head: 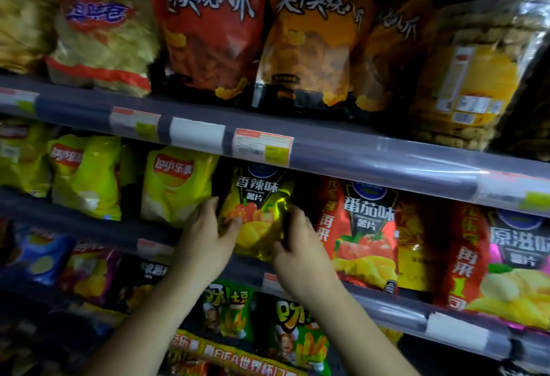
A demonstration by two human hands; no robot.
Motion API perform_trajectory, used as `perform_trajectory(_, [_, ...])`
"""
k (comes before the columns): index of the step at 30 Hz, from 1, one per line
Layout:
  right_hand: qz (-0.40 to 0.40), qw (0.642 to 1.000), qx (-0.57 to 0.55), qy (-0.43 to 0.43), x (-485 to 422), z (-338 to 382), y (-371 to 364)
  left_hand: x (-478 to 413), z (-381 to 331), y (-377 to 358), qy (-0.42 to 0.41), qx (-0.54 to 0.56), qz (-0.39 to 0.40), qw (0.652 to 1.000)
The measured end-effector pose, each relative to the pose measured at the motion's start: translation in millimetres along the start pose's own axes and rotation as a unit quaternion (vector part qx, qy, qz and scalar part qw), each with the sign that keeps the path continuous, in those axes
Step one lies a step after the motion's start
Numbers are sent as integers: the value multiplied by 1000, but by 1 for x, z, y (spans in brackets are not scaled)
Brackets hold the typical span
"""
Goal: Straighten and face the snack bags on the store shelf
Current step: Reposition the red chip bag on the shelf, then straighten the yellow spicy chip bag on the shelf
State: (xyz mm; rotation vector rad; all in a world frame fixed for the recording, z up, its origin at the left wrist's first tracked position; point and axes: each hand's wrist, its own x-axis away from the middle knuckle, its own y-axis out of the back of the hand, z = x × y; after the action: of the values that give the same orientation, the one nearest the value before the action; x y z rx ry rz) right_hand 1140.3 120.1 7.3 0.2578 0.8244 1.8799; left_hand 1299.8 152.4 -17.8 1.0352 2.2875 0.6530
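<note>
A black and yellow chip bag (256,212) stands upright on the middle shelf (387,310), its front toward me. My left hand (205,238) grips its left edge, thumb across the front. On the bag's lower right edge my right hand (300,250) pinches the foil. A red tomato chip bag (366,232) stands just right of it, touching my right hand's side. A yellow Lay's bag (175,185) stands to the left, close to my left fingers.
The upper shelf rail (342,152) with price tags hangs just above the held bag. Large red and orange bags (214,24) fill the top shelf. A pink and black bag (518,265) stands far right. Green bags (229,310) sit on the shelf below my forearms.
</note>
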Motion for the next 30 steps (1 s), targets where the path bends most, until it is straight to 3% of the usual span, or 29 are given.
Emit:
perform_trajectory(4, [17, 997, -22, -78, -16, -1, -16, -13, 2, -3, -9, 23, 48, 999])
perform_trajectory(10, [-46, 984, -162, -65, -20, -3, -14, -12, -5, 20, -101, 110, 10, 989])
perform_trajectory(14, [-66, 959, -269, -60, -15, -3, -11, -17, 3, 37, -70, 183, 76, 978])
perform_trajectory(21, [-4, 956, -290, -37, 7, -4, -11, -7, 7, 49, 8, 353, 153, 923])
perform_trajectory(27, [81, 933, -348, -45, 27, 2, 3, 21, 13, 55, 26, 461, 257, 849])
perform_trajectory(30, [121, 906, -404, -39, 41, -7, 7, 37, 22, 54, 71, 502, 258, 822])
